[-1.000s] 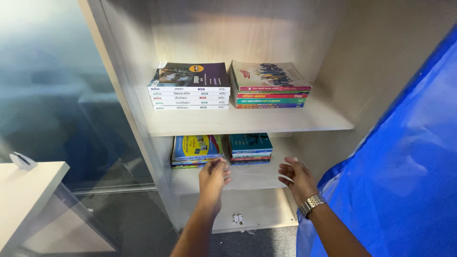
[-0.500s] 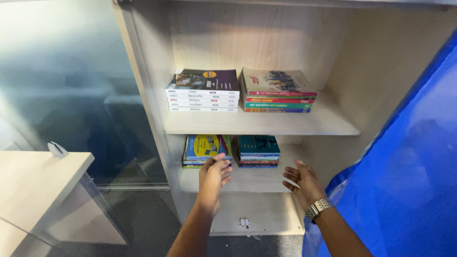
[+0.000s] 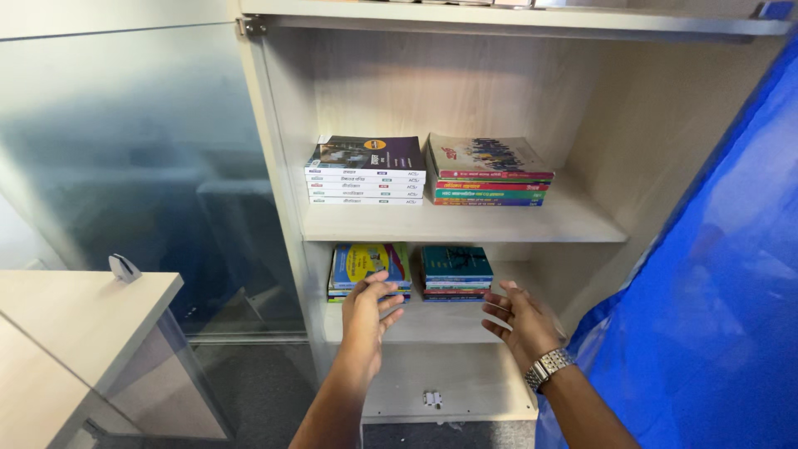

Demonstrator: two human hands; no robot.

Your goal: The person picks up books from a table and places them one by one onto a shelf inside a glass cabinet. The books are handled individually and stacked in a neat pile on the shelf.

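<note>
Reaching toward the lower shelf (image 3: 465,320) of an open wooden cabinet (image 3: 274,166): left hand (image 3: 368,309) and right hand (image 3: 517,318), both empty, fingers spread. On that shelf, 2 book stacks: yellow-covered stack (image 3: 368,268) just behind the left hand, teal-covered stack (image 3: 455,270) beside it. Upper shelf (image 3: 573,220): 2 more stacks.

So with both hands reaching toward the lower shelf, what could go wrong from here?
1. The left hand nears the yellow-covered book stack; the upper shelf hangs close above, so knuckles might knock it.
2. The right hand is empty by the teal book stack; pulling one loose stack could spill books.
3. The blue sheet crowds the right arm.
</note>
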